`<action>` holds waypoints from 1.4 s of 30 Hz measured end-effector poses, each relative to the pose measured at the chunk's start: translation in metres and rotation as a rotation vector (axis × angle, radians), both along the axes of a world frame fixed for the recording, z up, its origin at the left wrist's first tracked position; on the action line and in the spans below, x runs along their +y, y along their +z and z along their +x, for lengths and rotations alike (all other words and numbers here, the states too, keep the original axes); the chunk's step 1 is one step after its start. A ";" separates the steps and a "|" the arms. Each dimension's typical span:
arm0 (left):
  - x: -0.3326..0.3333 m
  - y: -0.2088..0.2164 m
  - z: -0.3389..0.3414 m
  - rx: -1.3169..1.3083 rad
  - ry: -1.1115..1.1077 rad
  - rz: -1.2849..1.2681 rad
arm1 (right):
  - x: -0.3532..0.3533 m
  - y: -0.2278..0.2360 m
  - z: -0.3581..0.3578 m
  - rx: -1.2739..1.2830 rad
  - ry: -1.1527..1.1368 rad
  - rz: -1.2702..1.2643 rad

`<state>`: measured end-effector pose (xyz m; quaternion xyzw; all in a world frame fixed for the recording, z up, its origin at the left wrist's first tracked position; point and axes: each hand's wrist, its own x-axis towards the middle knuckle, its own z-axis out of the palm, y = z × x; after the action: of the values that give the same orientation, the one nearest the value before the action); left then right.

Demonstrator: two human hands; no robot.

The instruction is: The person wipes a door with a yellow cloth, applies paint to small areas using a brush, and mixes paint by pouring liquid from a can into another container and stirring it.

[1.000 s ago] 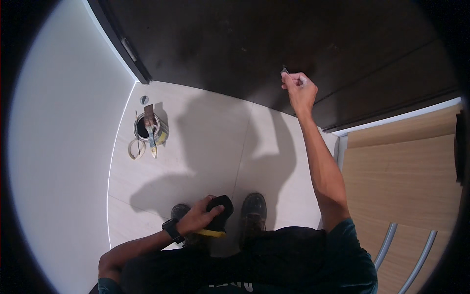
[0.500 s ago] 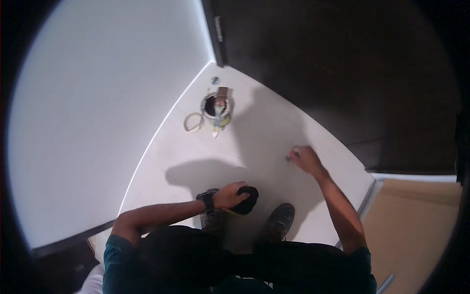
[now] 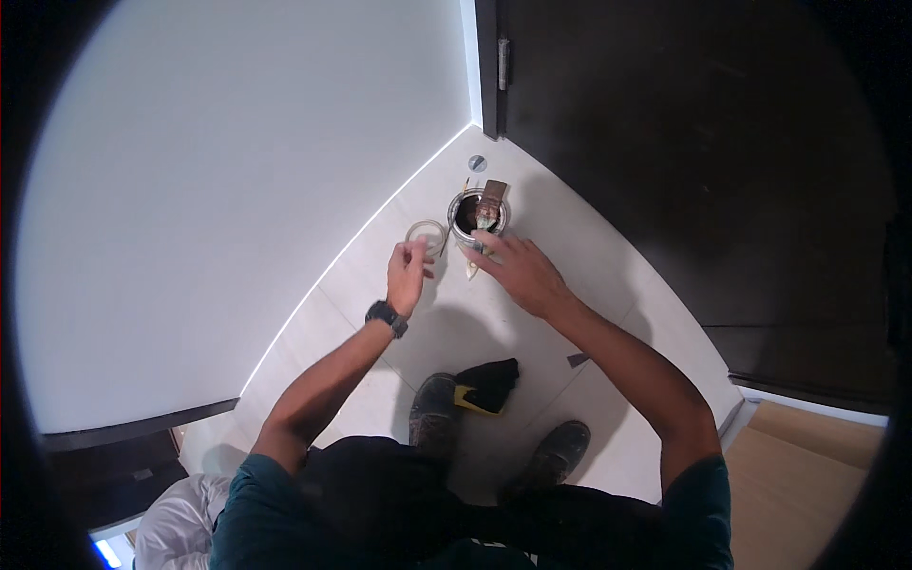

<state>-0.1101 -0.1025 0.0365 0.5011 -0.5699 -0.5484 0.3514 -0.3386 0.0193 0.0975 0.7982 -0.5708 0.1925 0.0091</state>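
Note:
A metal paint can [image 3: 459,233] holding dark brown paint stands on the floor near the corner. Across its mouth lies a wide paintbrush [image 3: 493,195] with brown bristles, and a thin brush [image 3: 465,187] leans at the can's left side. My right hand [image 3: 522,274] reaches over the can's near rim by the wide brush's handle, fingers apart; whether they touch it is unclear. My left hand [image 3: 407,277], fingers loosely bent, is at the near edge of a pale ring [image 3: 408,231], perhaps a tape roll. A black bundle with a yellow edge [image 3: 488,385] rests beside my left shoe.
A small dark flat piece [image 3: 578,360] lies on the pale tiled floor. White wall [image 3: 256,190] bounds the left and a dark door [image 3: 684,171] the right. A round metal doorstop-like disc [image 3: 478,163] sits behind the can. Pale fabric [image 3: 180,522] shows at lower left.
My left hand has let go of the black bundle and moved forward to the ring. My right hand has moved forward and left to the can. The small dark piece now lies on the floor.

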 end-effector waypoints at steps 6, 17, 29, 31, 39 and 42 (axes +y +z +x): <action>-0.029 0.024 -0.029 0.020 -0.314 0.123 | -0.029 0.010 -0.003 0.094 0.042 0.112; -0.034 -0.004 -0.023 -0.126 -0.388 -0.375 | 0.057 0.046 -0.052 -1.136 -0.411 -0.157; -0.018 0.001 -0.092 -0.129 -0.417 -0.541 | 0.123 0.043 -0.055 -1.498 -0.619 0.105; -0.005 0.010 -0.092 -0.114 -0.457 -0.710 | 0.123 0.054 -0.058 -1.480 -0.573 0.051; 0.045 0.061 -0.095 0.004 -0.519 -0.846 | 0.129 0.125 -0.064 -1.332 -0.323 -0.147; 0.045 0.078 -0.101 -0.061 -0.513 -0.915 | 0.129 0.149 -0.057 -1.176 -0.265 -0.170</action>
<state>-0.2116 -0.0572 0.1142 0.1564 -0.8656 -0.2969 0.3718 -0.3958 0.1487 0.2461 0.4766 -0.5574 0.6431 -0.2203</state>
